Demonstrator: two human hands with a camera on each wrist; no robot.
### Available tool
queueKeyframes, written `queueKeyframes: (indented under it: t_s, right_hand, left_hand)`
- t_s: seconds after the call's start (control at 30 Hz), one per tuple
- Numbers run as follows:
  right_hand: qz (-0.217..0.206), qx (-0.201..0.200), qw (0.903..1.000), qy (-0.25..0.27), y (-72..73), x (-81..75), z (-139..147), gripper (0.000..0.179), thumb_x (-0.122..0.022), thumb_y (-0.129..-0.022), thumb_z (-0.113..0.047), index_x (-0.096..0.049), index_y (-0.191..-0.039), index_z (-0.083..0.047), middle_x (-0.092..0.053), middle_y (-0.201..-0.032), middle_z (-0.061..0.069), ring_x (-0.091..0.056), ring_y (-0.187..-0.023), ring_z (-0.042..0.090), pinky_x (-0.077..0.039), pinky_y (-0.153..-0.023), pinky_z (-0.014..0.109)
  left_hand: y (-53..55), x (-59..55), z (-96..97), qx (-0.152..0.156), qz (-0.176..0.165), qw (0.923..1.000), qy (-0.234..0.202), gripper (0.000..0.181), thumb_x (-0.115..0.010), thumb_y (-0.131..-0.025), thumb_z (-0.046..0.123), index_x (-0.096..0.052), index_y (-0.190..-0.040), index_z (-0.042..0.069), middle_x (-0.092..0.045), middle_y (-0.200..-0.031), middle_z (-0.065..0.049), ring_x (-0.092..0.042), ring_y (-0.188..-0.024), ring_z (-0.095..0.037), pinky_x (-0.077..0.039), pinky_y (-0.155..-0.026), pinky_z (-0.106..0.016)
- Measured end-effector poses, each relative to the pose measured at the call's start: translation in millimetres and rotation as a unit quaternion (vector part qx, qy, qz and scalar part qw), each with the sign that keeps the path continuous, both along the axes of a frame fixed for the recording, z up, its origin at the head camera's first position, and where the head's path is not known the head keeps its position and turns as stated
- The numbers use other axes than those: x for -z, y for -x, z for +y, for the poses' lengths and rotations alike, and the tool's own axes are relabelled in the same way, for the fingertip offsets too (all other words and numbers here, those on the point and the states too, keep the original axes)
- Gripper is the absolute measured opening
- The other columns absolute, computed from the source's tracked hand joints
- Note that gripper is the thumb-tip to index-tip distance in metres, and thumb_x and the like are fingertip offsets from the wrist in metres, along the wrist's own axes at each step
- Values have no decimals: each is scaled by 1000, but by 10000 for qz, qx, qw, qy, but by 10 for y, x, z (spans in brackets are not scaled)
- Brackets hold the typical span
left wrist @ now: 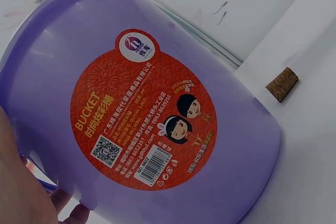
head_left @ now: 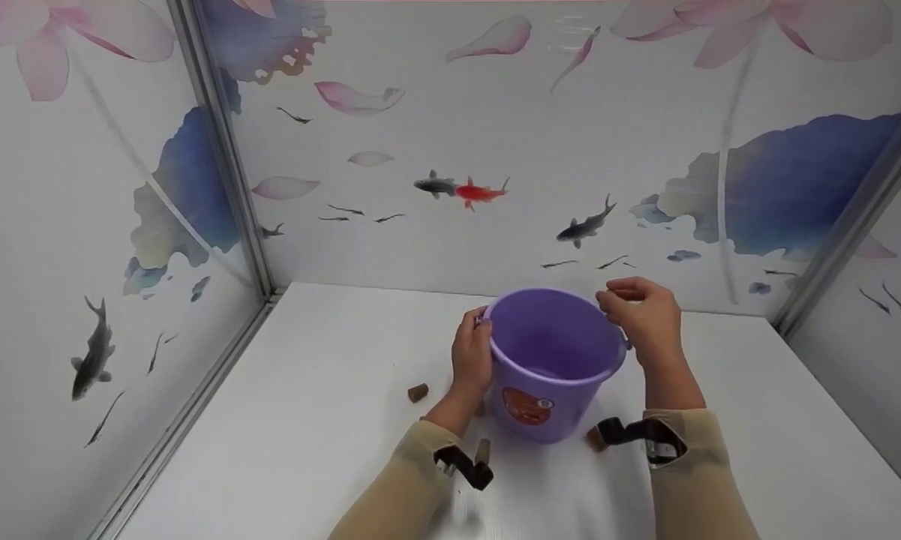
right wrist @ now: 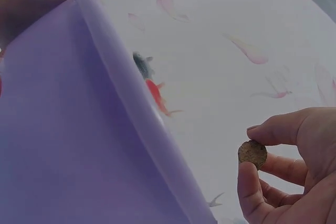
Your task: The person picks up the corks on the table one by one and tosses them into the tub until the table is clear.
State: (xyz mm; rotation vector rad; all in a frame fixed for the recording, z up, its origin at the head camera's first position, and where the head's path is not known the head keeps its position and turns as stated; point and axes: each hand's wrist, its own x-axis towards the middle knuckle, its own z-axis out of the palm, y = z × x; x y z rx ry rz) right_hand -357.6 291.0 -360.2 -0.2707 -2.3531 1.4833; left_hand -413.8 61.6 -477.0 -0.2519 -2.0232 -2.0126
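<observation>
A purple bucket (head_left: 570,409) with a round red label (left wrist: 144,121) stands on the white table. My left hand (head_left: 471,360) holds its left side just below the rim, beside the handle's end. To the right of the rim, my right hand (head_left: 649,319) is raised and pinches a small brown cork (right wrist: 252,155) between thumb and fingertip. That cork is outside the bucket, apart from the rim. In the head view the bucket's visible inside shows only purple wall and floor; part of the floor is hidden.
Several corks lie around the bucket: one at the left (head_left: 418,392), one in front (head_left: 483,452), one by the right wrist (head_left: 596,439), another partly behind the left wrist. White panels (head_left: 390,247) printed with fish and petals enclose the table's back and sides.
</observation>
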Motion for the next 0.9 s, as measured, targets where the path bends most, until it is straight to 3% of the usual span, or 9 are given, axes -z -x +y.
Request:
queueKeyframes:
  t_s: [0.4,0.7,0.9]
  right_hand:
    - [-216,-166,9996,-12,97,32,-234,43,-76,-96,-30,-71,-130,-4,-71,-126,18,-75,-95,16,-59,-78,17]
    - [91,-241,9997,-52,95,78,-276,39,-78,-94,-27,-74,-124,-2,-76,-111,13,-72,-80,7,-58,-73,18]
    - [13,-264,9994,-202,87,88,-284,41,-78,-95,-30,-73,-126,-3,-76,-119,18,-71,-79,4,-57,-72,16]
  left_hand:
    - [-21,-8,-18,-40,-18,9999,100,44,-41,-106,29,-64,-140,11,-66,-144,-10,-60,-136,-29,-47,-117,-50]
    - [-6,5,-20,-64,-69,9999,52,43,-42,-106,29,-65,-137,11,-68,-137,-10,-63,-127,-28,-50,-111,-50]
    - [11,-2,-17,-100,-64,9999,84,43,-44,-105,28,-65,-138,11,-67,-142,-10,-61,-133,-29,-48,-115,-50]
